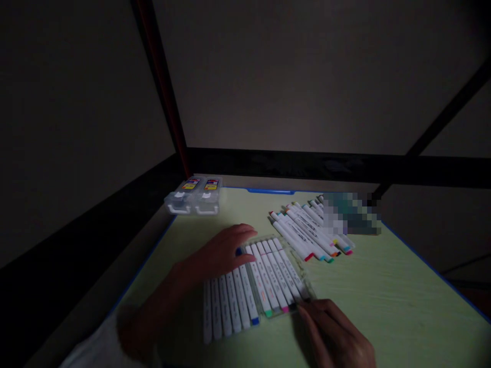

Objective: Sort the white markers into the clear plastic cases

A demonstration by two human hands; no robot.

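Note:
White markers (273,273) with coloured ends lie side by side in a clear plastic case (274,315) on the table. Another row of white markers (230,301) sits just left of it, one with a blue end. Over the top of both rows is my left hand (220,253), thumb and fingers apart, holding nothing; the thumb rests at the upper marker ends. At the case's lower right corner, my right hand (337,332) has its fingers closed at the dark end of the rightmost marker (293,276). The fingertips there are partly in shadow.
A loose pile of white markers (307,230) with coloured ends lies at the back right, beside a blurred-out dark item (356,214). Two clear cases with white handles (195,197) stand at the back left. The pale green table (383,296) has a blue edge.

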